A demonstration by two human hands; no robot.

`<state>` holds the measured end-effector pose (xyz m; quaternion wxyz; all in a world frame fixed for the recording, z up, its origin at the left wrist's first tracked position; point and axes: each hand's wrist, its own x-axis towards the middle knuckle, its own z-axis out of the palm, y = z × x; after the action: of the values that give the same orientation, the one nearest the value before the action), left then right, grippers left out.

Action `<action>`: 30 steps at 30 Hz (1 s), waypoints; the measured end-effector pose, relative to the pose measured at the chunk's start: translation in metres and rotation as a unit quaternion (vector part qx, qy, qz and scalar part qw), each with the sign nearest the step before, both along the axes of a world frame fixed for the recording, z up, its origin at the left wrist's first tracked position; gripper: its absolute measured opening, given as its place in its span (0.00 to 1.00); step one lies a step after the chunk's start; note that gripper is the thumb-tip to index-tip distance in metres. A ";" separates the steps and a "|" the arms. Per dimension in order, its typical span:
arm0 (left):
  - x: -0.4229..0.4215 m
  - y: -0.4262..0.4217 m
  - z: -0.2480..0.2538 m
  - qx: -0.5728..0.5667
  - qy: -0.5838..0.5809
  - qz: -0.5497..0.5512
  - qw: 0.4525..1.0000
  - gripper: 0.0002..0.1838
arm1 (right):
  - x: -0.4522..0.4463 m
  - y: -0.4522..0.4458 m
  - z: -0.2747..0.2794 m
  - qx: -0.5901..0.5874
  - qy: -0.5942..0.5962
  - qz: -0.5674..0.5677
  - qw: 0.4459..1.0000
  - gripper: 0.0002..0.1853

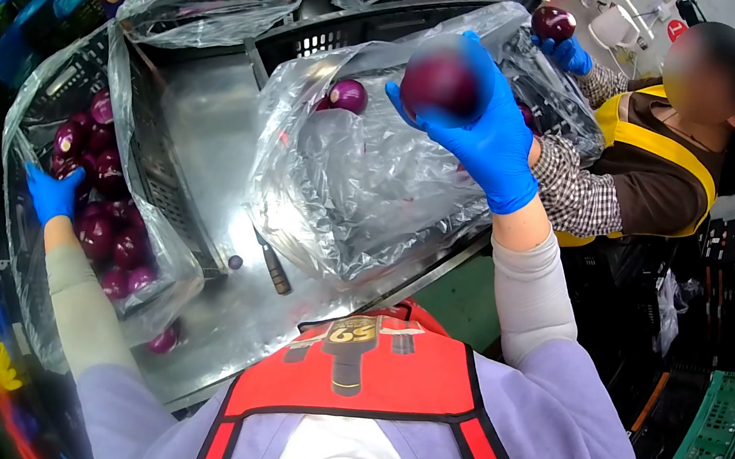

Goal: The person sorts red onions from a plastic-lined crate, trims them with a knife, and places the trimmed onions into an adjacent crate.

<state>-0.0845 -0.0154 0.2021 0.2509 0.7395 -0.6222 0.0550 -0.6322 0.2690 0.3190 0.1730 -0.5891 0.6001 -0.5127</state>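
Onion (441, 84) in right hand (498, 140); left hand (52, 193) inside crate (162, 179).

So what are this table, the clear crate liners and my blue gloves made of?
Table: smooth metal, likely stainless steel, going by its grey sheen and bright glare.
Liners: thin, glossy plastic film, crinkled with shiny folds.
Blue gloves: thin, satin rubber, perhaps nitrile, since they hug the fingers.

One blurred red onion (441, 85) is raised in the right hand (499, 150); glossy onions (97, 237), heaped in a lined crate (161, 185), are touched by the left hand (52, 193).
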 end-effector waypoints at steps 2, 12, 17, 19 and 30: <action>-0.022 0.005 0.025 -0.087 -0.011 -0.088 0.992 0.60 | 0.007 0.003 0.003 -0.029 0.051 -0.013 0.998 0.48; -0.197 0.137 0.129 0.042 0.254 -0.564 0.784 0.50 | 0.058 -0.004 -0.003 -0.078 -0.005 0.143 0.987 0.56; -0.245 0.181 0.119 0.068 0.261 -0.697 0.664 0.55 | 0.105 -0.017 -0.001 0.029 -0.251 0.243 0.936 0.53; -0.241 0.180 0.113 0.120 0.327 -0.672 0.654 0.55 | 0.112 -0.022 -0.003 0.048 -0.271 0.269 0.923 0.54; -0.101 0.101 0.068 0.072 0.345 -0.373 0.858 0.49 | 0.008 -0.053 -0.064 0.301 -0.027 0.272 0.913 0.16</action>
<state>-0.1850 0.0855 0.2704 0.3973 0.4397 -0.7271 -0.3468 -0.6247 0.2164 0.2554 0.4914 -0.6353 0.5377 -0.2564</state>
